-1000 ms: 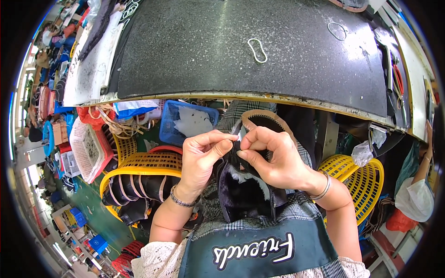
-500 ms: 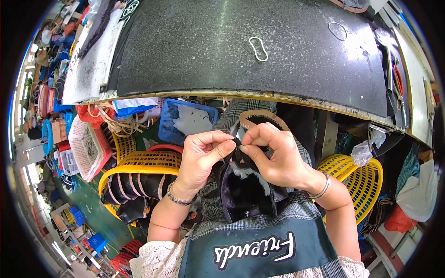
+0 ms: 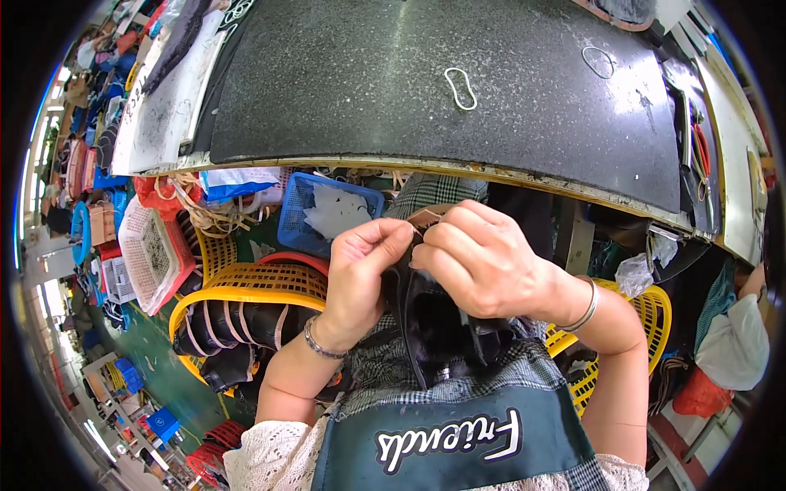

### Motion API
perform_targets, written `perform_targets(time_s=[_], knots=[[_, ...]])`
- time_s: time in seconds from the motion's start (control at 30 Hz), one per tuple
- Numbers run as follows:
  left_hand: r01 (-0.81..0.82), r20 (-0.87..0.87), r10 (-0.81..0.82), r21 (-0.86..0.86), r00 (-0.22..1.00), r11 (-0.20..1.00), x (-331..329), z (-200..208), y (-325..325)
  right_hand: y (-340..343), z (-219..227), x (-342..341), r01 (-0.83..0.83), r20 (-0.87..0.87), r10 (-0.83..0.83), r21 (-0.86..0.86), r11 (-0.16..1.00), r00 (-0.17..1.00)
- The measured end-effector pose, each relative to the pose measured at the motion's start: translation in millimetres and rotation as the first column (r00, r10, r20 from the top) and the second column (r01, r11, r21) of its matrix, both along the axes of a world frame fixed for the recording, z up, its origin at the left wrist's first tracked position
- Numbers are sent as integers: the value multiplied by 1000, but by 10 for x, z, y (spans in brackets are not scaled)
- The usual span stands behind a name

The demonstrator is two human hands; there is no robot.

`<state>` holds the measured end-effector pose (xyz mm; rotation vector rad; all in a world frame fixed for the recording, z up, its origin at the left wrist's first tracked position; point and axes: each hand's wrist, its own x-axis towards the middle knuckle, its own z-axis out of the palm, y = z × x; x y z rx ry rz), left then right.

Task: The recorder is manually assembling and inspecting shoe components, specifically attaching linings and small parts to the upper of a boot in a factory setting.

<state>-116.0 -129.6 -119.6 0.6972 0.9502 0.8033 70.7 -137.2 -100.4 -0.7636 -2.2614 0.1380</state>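
On my lap lies a black boot upper (image 3: 438, 327) with a furry inside and a tan stitched edge that shows just above my fingertips. My left hand (image 3: 366, 266) pinches its top edge between thumb and forefinger. Close beside it, my right hand (image 3: 483, 266) is closed at the same edge, its fingers curled with the back of the hand up. That hand covers much of the upper's right side, and whatever lies between its fingertips is too small to make out.
Ahead stands a dark-topped workbench (image 3: 344, 90) bearing a white elastic loop (image 3: 460, 88). A yellow basket (image 3: 246, 282) of black and tan pieces is at my left, another yellow basket (image 3: 651, 319) at my right. A blue basket (image 3: 292, 214) sits under the bench edge.
My right hand has turned over and curled its fingers, now covering more of the upper. The upper's tan edge is more hidden, and its dark inside has narrowed.
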Motion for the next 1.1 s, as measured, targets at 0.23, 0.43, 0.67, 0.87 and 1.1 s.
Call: perform_targets(time_s=[0.23,0.43,0.67,0.87,1.1], knots=[[-82,-20,87,176,996,981,-161,-28,261,-159,52,34,-195,-144,188,-39,980,972],[462,271,-374,-500,887,732,-390,-184,-8,-265,107,196,-141,23,156,-309,941,988],[235,238,-180,-230,954,944,-15,602,-199,-40,953,240,-171,57,181,-145,975,982],[-151,197,59,495,979,856,345,435,40,172,1334,159,157,225,-192,161,974,955],[148,-295,152,784,944,603,653,257,236,362,222,188,506,-347,-452,78,859,822]])
